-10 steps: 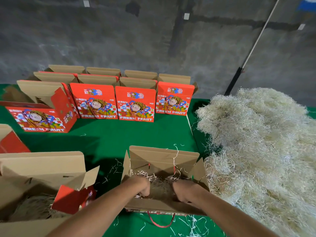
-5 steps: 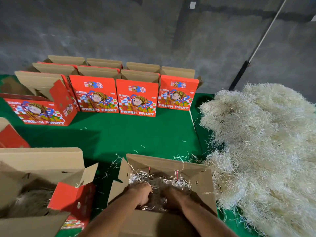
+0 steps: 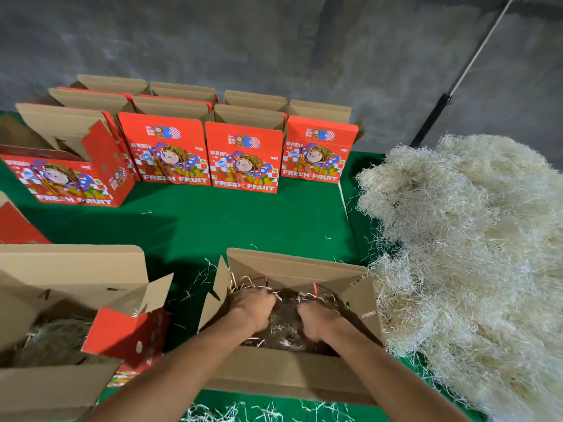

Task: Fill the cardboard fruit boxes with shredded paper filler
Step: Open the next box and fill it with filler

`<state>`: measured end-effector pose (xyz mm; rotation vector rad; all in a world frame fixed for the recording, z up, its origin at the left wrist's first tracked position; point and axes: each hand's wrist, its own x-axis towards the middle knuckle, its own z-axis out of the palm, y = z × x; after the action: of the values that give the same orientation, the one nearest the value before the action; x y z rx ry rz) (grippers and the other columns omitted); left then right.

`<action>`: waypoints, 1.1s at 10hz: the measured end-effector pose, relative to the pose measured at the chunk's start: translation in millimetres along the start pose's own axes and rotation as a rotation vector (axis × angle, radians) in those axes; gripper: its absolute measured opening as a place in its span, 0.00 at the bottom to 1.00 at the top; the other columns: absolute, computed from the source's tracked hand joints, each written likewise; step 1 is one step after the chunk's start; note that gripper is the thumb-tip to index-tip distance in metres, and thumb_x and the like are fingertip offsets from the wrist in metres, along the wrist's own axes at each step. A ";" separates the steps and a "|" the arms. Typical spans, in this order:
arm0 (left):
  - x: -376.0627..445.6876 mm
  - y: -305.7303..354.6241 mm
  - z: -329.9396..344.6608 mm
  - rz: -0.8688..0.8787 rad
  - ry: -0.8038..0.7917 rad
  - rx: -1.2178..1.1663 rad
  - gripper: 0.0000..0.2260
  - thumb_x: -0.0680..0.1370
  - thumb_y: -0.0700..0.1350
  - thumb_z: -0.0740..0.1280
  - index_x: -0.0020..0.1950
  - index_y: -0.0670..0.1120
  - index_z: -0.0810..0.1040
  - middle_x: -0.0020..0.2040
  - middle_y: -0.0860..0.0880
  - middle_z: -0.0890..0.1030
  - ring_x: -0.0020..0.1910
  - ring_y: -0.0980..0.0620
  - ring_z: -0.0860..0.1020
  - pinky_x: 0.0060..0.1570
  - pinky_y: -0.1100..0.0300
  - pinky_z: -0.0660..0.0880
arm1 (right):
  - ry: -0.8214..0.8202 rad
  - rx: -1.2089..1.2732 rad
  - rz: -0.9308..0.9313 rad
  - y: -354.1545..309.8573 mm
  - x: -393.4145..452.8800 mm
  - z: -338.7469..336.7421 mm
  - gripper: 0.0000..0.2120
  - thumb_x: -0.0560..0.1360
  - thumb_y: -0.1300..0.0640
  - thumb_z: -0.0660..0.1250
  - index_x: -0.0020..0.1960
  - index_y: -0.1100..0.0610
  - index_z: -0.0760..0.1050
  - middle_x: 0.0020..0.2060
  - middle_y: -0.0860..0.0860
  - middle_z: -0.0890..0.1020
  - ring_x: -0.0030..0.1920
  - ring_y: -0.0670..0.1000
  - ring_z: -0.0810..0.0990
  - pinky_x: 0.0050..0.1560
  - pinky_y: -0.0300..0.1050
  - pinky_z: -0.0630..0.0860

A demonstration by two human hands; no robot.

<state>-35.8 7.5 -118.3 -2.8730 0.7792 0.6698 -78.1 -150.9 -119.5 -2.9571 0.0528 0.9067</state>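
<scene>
An open cardboard fruit box stands right in front of me on the green mat, flaps up. Both hands are down inside it. My left hand and my right hand are curled into the shredded paper filler that lies in the box's shadowed bottom. A big heap of pale shredded paper lies on the mat to the right of the box. A second open box at the left also holds filler.
Several red "FRESH FRUIT" boxes stand open in rows at the back of the green mat. One red box sits at the far left. A dark pole leans on the grey wall. Loose strands litter the near edge.
The box has come closer and turned more upright under me. Both hands have gone from its near rim deeper inside, pushing the filler down.
</scene>
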 end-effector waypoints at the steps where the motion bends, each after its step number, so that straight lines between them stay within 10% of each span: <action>1: 4.0 7.4 -6.2 0.041 -0.062 -0.292 0.10 0.76 0.39 0.64 0.56 0.44 0.79 0.50 0.44 0.79 0.56 0.40 0.80 0.45 0.55 0.74 | -0.020 -0.021 0.012 -4.4 4.7 -3.9 0.16 0.77 0.63 0.65 0.63 0.59 0.76 0.61 0.59 0.80 0.62 0.61 0.79 0.62 0.52 0.75; 3: 8.9 4.3 24.0 -0.137 -0.477 -0.361 0.21 0.83 0.41 0.57 0.76 0.38 0.65 0.72 0.39 0.71 0.67 0.42 0.73 0.63 0.53 0.71 | -0.364 -0.017 0.085 7.0 4.1 14.1 0.20 0.82 0.68 0.54 0.74 0.68 0.67 0.68 0.63 0.73 0.60 0.58 0.77 0.65 0.50 0.70; 5: 8.9 4.1 34.3 -0.117 -0.427 -0.140 0.21 0.79 0.36 0.62 0.72 0.38 0.70 0.73 0.40 0.71 0.69 0.40 0.73 0.68 0.47 0.71 | -0.256 0.178 0.039 13.5 -2.8 27.0 0.19 0.83 0.53 0.61 0.71 0.61 0.73 0.66 0.57 0.77 0.53 0.50 0.69 0.54 0.45 0.67; 6: 5.1 4.9 28.4 -0.105 -0.392 -0.124 0.25 0.77 0.34 0.62 0.74 0.43 0.67 0.72 0.43 0.72 0.67 0.43 0.74 0.66 0.47 0.72 | -0.198 0.216 -0.009 10.6 -6.5 24.8 0.20 0.81 0.53 0.66 0.70 0.59 0.74 0.49 0.53 0.77 0.45 0.51 0.74 0.49 0.43 0.74; 7: 3.7 3.3 9.4 -0.078 -0.338 -0.185 0.25 0.78 0.37 0.62 0.76 0.47 0.67 0.66 0.45 0.76 0.60 0.46 0.78 0.59 0.52 0.76 | -0.109 0.155 0.061 3.0 -7.5 13.7 0.16 0.79 0.66 0.64 0.67 0.63 0.73 0.53 0.58 0.80 0.49 0.55 0.81 0.44 0.42 0.74; 8: 7.6 8.5 -3.0 -0.041 -0.215 -0.230 0.13 0.77 0.43 0.66 0.61 0.46 0.78 0.48 0.48 0.81 0.42 0.50 0.79 0.35 0.59 0.71 | 0.021 0.158 0.020 -3.3 -1.3 5.6 0.12 0.75 0.69 0.67 0.57 0.60 0.75 0.54 0.60 0.82 0.55 0.59 0.81 0.51 0.46 0.75; 9: 6.5 13.0 -2.2 -0.061 -0.315 -0.243 0.16 0.77 0.40 0.62 0.64 0.41 0.76 0.54 0.43 0.81 0.51 0.45 0.81 0.44 0.57 0.77 | -0.075 0.343 -0.031 -9.8 5.3 12.1 0.10 0.77 0.65 0.66 0.58 0.58 0.75 0.50 0.57 0.82 0.51 0.56 0.80 0.52 0.46 0.76; 10: 1.1 1.2 5.6 -0.126 -0.517 -0.236 0.24 0.81 0.43 0.56 0.78 0.40 0.62 0.76 0.40 0.67 0.69 0.43 0.72 0.62 0.55 0.74 | -0.268 0.327 0.036 -10.7 10.6 33.8 0.19 0.84 0.55 0.61 0.72 0.62 0.72 0.67 0.60 0.76 0.65 0.58 0.76 0.67 0.49 0.71; 11: 1.7 -6.2 14.4 -0.111 -0.594 -0.217 0.21 0.81 0.44 0.56 0.72 0.39 0.70 0.66 0.40 0.76 0.51 0.44 0.79 0.41 0.60 0.75 | -0.402 0.221 -0.091 -12.7 13.1 40.6 0.23 0.85 0.51 0.57 0.78 0.57 0.65 0.77 0.56 0.66 0.75 0.58 0.66 0.75 0.51 0.60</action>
<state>-37.0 14.9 -132.1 -2.6144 0.4764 1.5652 -89.4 -136.2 -160.0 -2.5056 0.0020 1.3611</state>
